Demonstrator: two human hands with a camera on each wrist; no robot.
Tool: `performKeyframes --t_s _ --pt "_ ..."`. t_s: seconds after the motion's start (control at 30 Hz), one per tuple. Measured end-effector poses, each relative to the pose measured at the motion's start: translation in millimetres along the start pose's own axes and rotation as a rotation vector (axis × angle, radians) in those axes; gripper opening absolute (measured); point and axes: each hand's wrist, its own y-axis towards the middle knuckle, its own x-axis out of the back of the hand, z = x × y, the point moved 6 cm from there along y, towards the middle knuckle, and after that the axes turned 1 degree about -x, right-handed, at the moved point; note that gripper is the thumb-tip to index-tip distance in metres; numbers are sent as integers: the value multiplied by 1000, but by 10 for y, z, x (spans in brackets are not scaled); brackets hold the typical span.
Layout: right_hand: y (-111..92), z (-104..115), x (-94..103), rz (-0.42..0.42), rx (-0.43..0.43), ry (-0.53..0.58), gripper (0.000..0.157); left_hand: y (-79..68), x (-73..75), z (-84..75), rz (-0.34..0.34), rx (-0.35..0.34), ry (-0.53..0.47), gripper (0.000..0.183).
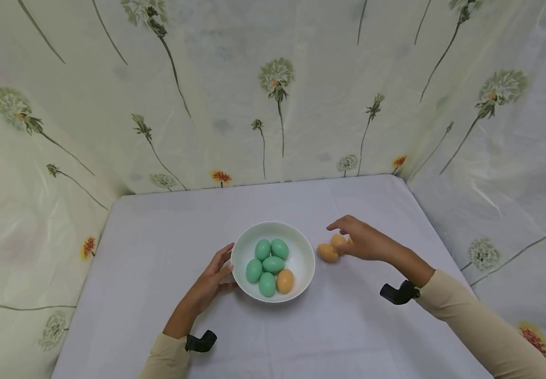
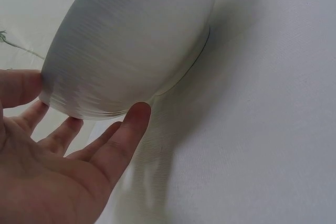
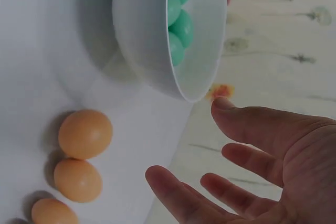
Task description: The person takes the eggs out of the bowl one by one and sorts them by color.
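Note:
A white bowl (image 1: 303,263) stands on the table with several green eggs (image 1: 273,265) and one orange egg (image 1: 285,281) inside. My left hand (image 1: 213,273) rests its spread fingertips against the bowl's outer left side; in the left wrist view the fingers (image 2: 118,145) lie fairly straight along its wall. To the right of the bowl, my right hand (image 1: 365,239) hovers by a row of loose orange eggs (image 1: 327,252). Its thumb and fingers are apart with nothing between them in the right wrist view, where an orange egg (image 3: 85,134) lies nearest the bowl.
A white cloth covers the table (image 1: 159,237). Flower-printed curtains (image 1: 235,105) hang behind it and at both sides. Each wrist carries a black camera mount (image 1: 398,292).

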Motion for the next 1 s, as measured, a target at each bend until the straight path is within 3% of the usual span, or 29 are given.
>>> performKeyframes --t_s 0.4,0.7,1.0 --pt "169 435 -272 118 111 9 48 -10 -3 -20 8 -1 9 56" --pt "274 668 -500 208 113 51 47 0 13 -6 12 -10 19 56" --pt "348 781 -723 256 141 23 44 -17 9 -16 5 -11 20 56"
